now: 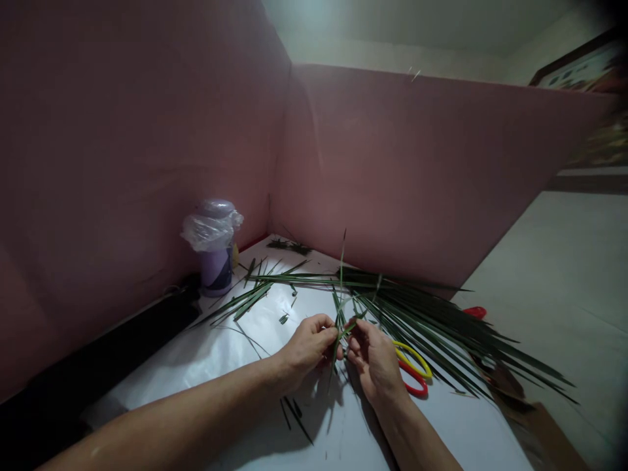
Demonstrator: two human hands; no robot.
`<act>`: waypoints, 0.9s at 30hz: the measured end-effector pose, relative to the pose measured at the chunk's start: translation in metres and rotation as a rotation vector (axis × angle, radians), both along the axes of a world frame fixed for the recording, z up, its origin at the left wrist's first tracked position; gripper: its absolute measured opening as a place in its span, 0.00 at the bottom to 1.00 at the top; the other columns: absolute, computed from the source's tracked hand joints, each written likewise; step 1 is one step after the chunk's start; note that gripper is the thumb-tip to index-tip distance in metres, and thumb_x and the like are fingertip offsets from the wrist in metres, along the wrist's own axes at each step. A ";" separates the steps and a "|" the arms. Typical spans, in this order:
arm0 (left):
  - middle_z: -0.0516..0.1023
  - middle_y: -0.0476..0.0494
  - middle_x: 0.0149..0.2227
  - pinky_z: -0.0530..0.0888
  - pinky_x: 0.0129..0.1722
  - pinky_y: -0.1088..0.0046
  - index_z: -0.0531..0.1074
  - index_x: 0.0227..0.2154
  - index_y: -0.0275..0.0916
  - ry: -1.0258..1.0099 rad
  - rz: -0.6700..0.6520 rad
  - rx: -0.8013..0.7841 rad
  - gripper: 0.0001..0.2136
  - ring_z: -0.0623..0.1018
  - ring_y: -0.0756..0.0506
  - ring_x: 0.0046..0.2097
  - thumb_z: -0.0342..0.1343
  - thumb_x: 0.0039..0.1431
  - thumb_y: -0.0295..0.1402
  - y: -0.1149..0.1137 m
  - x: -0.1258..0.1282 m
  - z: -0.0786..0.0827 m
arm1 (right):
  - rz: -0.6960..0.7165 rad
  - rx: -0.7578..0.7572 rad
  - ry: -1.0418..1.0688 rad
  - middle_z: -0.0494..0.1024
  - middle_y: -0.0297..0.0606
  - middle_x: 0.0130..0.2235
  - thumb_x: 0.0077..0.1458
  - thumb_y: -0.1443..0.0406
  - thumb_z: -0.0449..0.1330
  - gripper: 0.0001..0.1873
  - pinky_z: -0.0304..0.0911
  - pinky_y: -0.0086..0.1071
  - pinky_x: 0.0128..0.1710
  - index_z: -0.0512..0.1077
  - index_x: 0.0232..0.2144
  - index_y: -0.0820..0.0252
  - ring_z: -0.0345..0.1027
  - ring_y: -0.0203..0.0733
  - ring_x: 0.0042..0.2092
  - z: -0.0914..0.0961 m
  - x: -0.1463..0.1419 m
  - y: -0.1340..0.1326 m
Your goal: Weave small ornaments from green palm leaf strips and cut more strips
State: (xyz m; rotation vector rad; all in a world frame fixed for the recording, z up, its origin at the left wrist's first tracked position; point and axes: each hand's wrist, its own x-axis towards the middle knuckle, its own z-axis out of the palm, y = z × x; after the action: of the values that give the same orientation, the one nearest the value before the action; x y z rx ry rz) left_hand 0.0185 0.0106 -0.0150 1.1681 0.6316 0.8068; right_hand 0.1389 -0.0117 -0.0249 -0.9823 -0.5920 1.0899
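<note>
Near the middle of the white table (432,438), my left hand (316,340) pinches several narrow green leaf strips (338,330) between thumb and fingers. Facing it, my right hand (370,353) is closed on the other side of the same strips, thumb and index finger pressed at a strip end. The strips cross each other between the hands, and one long thin strip stands up above them. How they are joined is too small to make out. Just right of my right hand lie scissors with yellow and red handles (417,373), their blades hidden.
A large bundle of long green leaves (422,314) spreads across the right side, past the table edge. Cut leaf pieces (255,294) lie at the left. A purple container (216,268) with plastic wrap stands by the pink partition (392,170).
</note>
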 end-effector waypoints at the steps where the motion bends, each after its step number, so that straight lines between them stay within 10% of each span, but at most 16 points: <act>1: 0.68 0.51 0.17 0.54 0.14 0.82 0.60 0.24 0.37 -0.010 -0.021 -0.036 0.04 0.60 0.56 0.15 0.49 0.48 0.31 0.000 0.000 0.000 | -0.025 0.009 -0.001 0.57 0.24 0.13 0.43 0.65 0.59 0.07 0.41 0.19 0.10 0.66 0.20 0.63 0.46 0.25 0.14 0.002 0.002 0.000; 9: 0.69 0.48 0.19 0.56 0.14 0.81 0.61 0.22 0.36 -0.096 -0.240 -0.277 0.03 0.64 0.55 0.17 0.50 0.45 0.29 0.000 -0.003 0.001 | -0.170 0.047 -0.062 0.60 0.24 0.16 0.42 0.62 0.61 0.09 0.40 0.17 0.10 0.66 0.21 0.62 0.46 0.23 0.14 0.012 0.027 0.005; 17: 0.69 0.49 0.18 0.57 0.14 0.82 0.62 0.23 0.36 0.038 -0.066 -0.179 0.04 0.64 0.55 0.15 0.51 0.45 0.30 -0.002 -0.001 0.000 | 0.274 -0.121 -0.144 0.59 0.25 0.14 0.39 0.57 0.66 0.16 0.41 0.17 0.10 0.66 0.21 0.64 0.47 0.23 0.15 0.006 0.009 0.000; 27: 0.64 0.51 0.12 0.60 0.16 0.77 0.62 0.17 0.38 0.472 0.127 0.329 0.09 0.65 0.51 0.16 0.45 0.48 0.33 0.002 -0.003 -0.009 | 0.195 -0.139 -0.359 0.57 0.22 0.11 0.40 0.55 0.64 0.20 0.40 0.20 0.10 0.58 0.17 0.59 0.47 0.25 0.11 -0.009 -0.001 -0.002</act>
State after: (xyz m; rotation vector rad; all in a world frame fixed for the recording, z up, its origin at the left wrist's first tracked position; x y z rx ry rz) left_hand 0.0151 0.0127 -0.0241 1.6547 0.9944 0.7633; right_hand 0.1382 -0.0135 -0.0335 -1.2744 -0.9282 1.1457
